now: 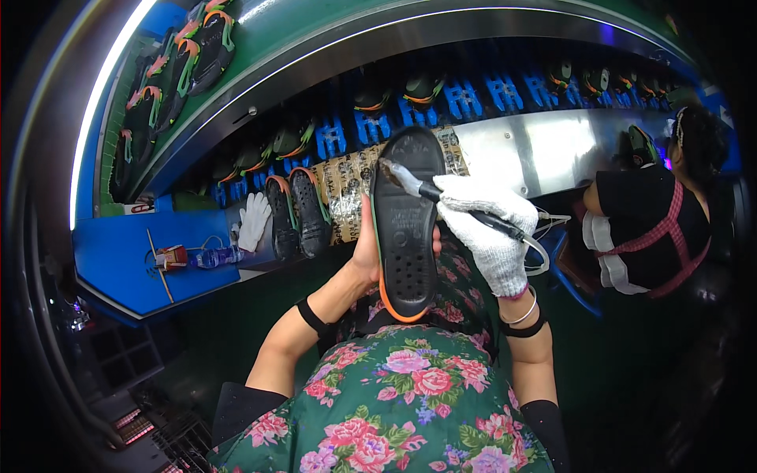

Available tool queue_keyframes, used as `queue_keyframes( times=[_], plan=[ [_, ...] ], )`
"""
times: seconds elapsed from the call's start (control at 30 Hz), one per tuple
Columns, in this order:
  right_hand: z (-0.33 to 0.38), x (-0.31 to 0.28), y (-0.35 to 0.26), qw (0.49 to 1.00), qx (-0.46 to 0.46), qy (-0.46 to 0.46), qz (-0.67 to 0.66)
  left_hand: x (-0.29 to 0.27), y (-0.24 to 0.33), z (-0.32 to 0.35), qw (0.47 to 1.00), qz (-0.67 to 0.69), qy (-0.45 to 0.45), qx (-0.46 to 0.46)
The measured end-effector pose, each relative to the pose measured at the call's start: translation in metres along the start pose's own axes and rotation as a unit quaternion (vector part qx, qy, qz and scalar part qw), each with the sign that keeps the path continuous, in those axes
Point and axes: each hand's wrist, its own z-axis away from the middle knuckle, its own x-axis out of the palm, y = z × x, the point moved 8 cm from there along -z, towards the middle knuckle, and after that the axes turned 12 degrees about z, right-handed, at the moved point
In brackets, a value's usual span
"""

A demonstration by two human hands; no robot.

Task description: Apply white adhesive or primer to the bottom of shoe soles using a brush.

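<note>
Head view, lower centre: floral apron [394,378] nearest, forearms coming up either side. Mid-frame, bare left hand [365,251] has a shoe [408,236] gripped from behind, thumb side at its left edge, fingertips showing at the right edge; black sole faces up, orange rim at the bottom end. Right hand [490,225], in white knit glove, fingers closed around a dark-handled brush [430,191], bristles over the shoe's upper-left edge; can't tell how hard they press. Pale cable [542,256] loops just right of the glove. Left of centre, shoe pair [311,214] stands by taped cardboard [344,197], loose white glove [254,221] beside it; bottle [219,257] on blue table [118,264] further left. Right of frame, co-worker [643,213] in dark top. Farther up, row of blue racks [505,93]; upper left, more shoes [213,51] on a green surface.
</note>
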Motion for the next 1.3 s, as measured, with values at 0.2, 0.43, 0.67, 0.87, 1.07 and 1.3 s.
queue_keyframes(
  times=[0.2, 0.43, 0.67, 0.87, 1.07, 1.3],
  plan=[
    [-0.011, 0.0, -0.046, 0.939, -0.262, 0.066, 0.213, 0.07, 0.011, -0.014, 0.992, 0.054, -0.017, 0.117],
    [-0.007, 0.016, -0.069, 0.888, -0.33, 0.03, 0.317, 0.043, 0.003, -0.016, 0.948, -0.208, 0.121, 0.207],
    [-0.004, 0.006, -0.06, 0.939, -0.288, 0.098, 0.162, 0.037, 0.005, -0.015, 0.982, 0.006, -0.054, 0.183],
    [0.01, 0.029, -0.061, 0.897, -0.324, -0.004, 0.3, 0.035, 0.013, -0.015, 0.952, -0.207, 0.112, 0.196],
    [0.001, 0.007, -0.042, 0.948, -0.247, 0.036, 0.195, 0.037, 0.028, -0.026, 0.928, -0.246, 0.048, 0.276],
    [0.019, 0.016, -0.038, 0.941, -0.274, 0.0, 0.199, -0.014, 0.02, -0.02, 0.925, -0.336, -0.039, 0.172]
  ],
)
